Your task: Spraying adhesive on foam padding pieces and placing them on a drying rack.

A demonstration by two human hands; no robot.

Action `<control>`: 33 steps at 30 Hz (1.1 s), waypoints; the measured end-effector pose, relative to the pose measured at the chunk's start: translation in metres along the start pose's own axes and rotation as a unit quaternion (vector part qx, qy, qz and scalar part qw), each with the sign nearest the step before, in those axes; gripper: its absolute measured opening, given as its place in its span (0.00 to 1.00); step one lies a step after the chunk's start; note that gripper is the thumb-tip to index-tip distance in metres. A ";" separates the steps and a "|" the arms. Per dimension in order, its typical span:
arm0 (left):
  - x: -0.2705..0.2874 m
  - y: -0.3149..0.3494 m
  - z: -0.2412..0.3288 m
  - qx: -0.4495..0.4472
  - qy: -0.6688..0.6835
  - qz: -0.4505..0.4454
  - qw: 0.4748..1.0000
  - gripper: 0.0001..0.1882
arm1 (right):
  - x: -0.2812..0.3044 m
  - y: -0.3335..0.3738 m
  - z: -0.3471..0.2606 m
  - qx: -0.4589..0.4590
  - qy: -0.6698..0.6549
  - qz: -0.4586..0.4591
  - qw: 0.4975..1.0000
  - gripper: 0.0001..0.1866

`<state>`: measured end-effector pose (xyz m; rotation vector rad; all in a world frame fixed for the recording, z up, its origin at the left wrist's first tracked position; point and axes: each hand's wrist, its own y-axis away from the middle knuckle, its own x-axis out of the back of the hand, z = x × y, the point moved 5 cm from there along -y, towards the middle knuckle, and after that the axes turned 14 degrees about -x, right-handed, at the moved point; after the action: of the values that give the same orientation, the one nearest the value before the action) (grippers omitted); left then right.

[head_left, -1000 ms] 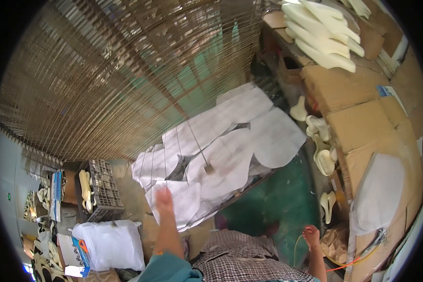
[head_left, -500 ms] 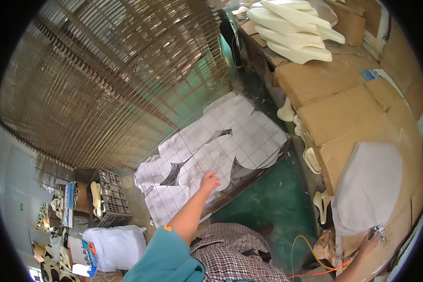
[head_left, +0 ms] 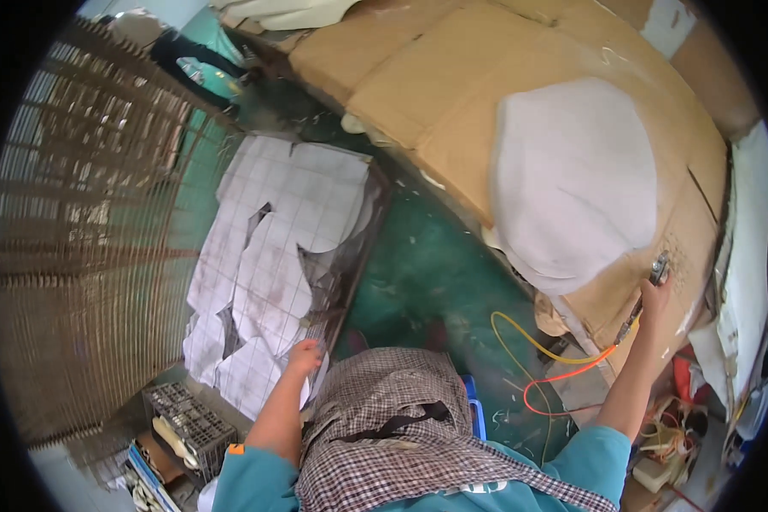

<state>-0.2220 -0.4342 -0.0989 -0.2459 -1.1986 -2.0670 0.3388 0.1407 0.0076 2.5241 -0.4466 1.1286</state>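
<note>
On the cardboard-covered bench (head_left: 452,90) to my right lies the main workpiece, a pale, rounded sheet (head_left: 576,183). It rests flat, its lower part reaching close to the bench's near-left edge. Just beyond its lower right corner, my right hand (head_left: 654,297) is closed around a metal tool (head_left: 660,268), the fingers wrapped about its body; the silvery head projects above the fist, over the cardboard and apart from the sheet. Below the fist, a slim fitting leads to an orange hose (head_left: 529,399), which bends down in a loop, while a yellow hose (head_left: 520,329) curves out farther to the left. My left hand (head_left: 305,355) hangs before my body with the fingers loosely bent and parted, nothing visible in their grasp. It appears near the closer edge of a low spread of white cut pieces (head_left: 273,230), overlaid by thin crossing wires; whether it touches them I cannot tell. To the far left rises a rack (head_left: 85,282) of closely spaced bars. At lower left stands a dark slatted crate (head_left: 192,418), with a cream-coloured piece (head_left: 173,441) beside it. Between bench and white pieces extends the green floor (head_left: 427,256). I wear a checked apron (head_left: 380,397) over a teal shirt (head_left: 252,482).
</note>
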 end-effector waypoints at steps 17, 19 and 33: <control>-0.081 -0.032 0.061 -0.073 -0.001 -0.140 0.987 0.16 | 0.135 0.256 -0.011 0.019 -0.123 -0.175 0.977 0.27; -0.080 -0.039 0.067 -0.094 0.006 -0.158 0.983 0.16 | 0.154 0.296 -0.028 0.047 -0.104 -0.144 0.983 0.26; -0.066 -0.082 0.023 -0.029 -0.054 -0.168 0.984 0.12 | 0.164 0.390 -0.056 0.056 -0.345 -0.231 0.908 0.30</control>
<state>-0.2338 -0.3579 -0.1740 -0.1948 -1.3205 -2.4090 0.2450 -0.2069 0.2362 2.8557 0.0745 0.0687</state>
